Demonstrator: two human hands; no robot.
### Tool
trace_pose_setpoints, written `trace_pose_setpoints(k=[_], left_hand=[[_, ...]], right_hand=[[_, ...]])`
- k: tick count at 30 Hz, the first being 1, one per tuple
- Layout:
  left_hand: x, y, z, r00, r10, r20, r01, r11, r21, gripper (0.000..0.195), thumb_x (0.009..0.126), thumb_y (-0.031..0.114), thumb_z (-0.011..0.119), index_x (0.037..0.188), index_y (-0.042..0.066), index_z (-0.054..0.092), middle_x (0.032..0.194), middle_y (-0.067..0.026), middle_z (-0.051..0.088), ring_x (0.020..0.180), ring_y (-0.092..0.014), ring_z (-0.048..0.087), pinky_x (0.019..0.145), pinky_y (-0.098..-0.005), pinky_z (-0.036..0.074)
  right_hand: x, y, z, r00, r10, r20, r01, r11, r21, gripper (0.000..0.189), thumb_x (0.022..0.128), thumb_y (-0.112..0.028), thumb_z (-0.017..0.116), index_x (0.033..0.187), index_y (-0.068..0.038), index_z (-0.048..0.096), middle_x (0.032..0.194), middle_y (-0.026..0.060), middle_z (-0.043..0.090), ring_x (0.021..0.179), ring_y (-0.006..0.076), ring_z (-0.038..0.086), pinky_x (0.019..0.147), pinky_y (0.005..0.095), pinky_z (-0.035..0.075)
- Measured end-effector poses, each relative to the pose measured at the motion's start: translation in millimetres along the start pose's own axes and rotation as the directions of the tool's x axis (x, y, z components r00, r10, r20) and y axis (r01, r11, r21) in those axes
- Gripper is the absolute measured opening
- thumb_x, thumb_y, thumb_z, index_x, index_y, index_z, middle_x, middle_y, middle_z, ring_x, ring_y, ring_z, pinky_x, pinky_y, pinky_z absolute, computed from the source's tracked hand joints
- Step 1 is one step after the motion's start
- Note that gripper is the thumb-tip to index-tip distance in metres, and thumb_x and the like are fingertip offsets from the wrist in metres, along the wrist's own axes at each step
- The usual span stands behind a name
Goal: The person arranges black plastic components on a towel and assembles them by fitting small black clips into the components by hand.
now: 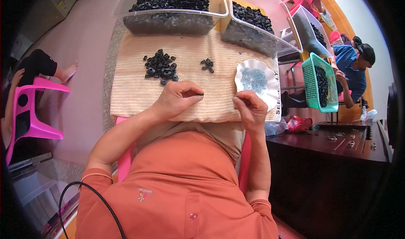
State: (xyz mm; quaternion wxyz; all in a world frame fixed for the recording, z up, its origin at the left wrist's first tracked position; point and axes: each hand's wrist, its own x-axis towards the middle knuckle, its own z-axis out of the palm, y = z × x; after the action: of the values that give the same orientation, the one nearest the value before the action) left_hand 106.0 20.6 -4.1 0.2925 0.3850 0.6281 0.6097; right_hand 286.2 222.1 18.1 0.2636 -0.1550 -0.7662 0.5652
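Note:
My left hand [177,97] pinches a small black part [200,94] between thumb and forefinger above a striped towel [136,96]. To its right, my right hand [251,104] is raised at the near edge of a white scalloped dish [272,95] that holds many tiny bluish metallic pieces [254,80]. Its thumb and forefinger are nearly together; whether something tiny is between them cannot be made out. A heap of small black parts [160,65] lies beyond my left hand. A smaller cluster of black parts [207,65] lies between that heap and the dish.
Two clear plastic bins [174,12] [253,33] full of black parts stand at the towel's far edge. To the right are a green basket [305,80] of black parts and a co-worker [351,68]. A person sits on a pink chair [38,84] at left.

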Motion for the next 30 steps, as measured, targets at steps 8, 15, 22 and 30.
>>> trace_pose_setpoints(k=[8,15,22,30], left_hand=[[-3,-7,3,0.999,-0.041,0.015,0.042,0.994,-0.102,0.015,0.089,0.004,0.076,0.102,-0.001,0.071,0.091,-0.0042,0.072,0.084,-0.007,0.067,0.074,-0.0242,0.055],[-5,-2,6,1.000,0.020,0.012,-0.019,0.999,-0.039,0.021,0.088,0.004,0.076,0.107,-0.001,0.067,0.092,-0.0068,0.073,0.085,-0.011,0.070,0.077,-0.0269,0.058],[-6,0,4,0.988,0.139,0.061,-0.144,0.987,0.075,0.021,0.087,0.003,0.074,0.105,-0.002,0.065,0.088,-0.0131,0.072,0.083,-0.015,0.073,0.074,-0.0288,0.058],[-5,0,2,0.986,0.164,0.043,-0.166,0.983,0.071,0.019,0.086,0.002,0.074,0.101,-0.001,0.065,0.085,-0.0132,0.073,0.080,-0.015,0.073,0.069,-0.0293,0.057]], right_hand=[[-5,10,40,0.989,0.004,0.148,-0.011,0.999,0.047,0.013,0.090,0.005,0.074,0.102,0.001,0.069,0.090,0.0022,0.067,0.074,0.0068,0.064,0.065,0.0202,0.053],[0,3,51,0.986,0.011,0.166,-0.013,1.000,0.013,0.012,0.086,-0.002,0.079,0.096,0.000,0.072,0.085,0.0047,0.070,0.076,0.0095,0.064,0.067,0.0244,0.051],[4,5,50,0.958,-0.111,0.264,0.143,0.984,-0.104,0.014,0.085,-0.002,0.078,0.098,-0.001,0.073,0.088,0.0114,0.072,0.075,0.0208,0.069,0.066,0.0305,0.054],[3,-18,59,0.903,-0.308,0.300,0.398,0.861,-0.316,0.021,0.089,-0.001,0.072,0.110,0.000,0.070,0.093,0.0180,0.070,0.080,0.0332,0.072,0.069,0.0373,0.056]])
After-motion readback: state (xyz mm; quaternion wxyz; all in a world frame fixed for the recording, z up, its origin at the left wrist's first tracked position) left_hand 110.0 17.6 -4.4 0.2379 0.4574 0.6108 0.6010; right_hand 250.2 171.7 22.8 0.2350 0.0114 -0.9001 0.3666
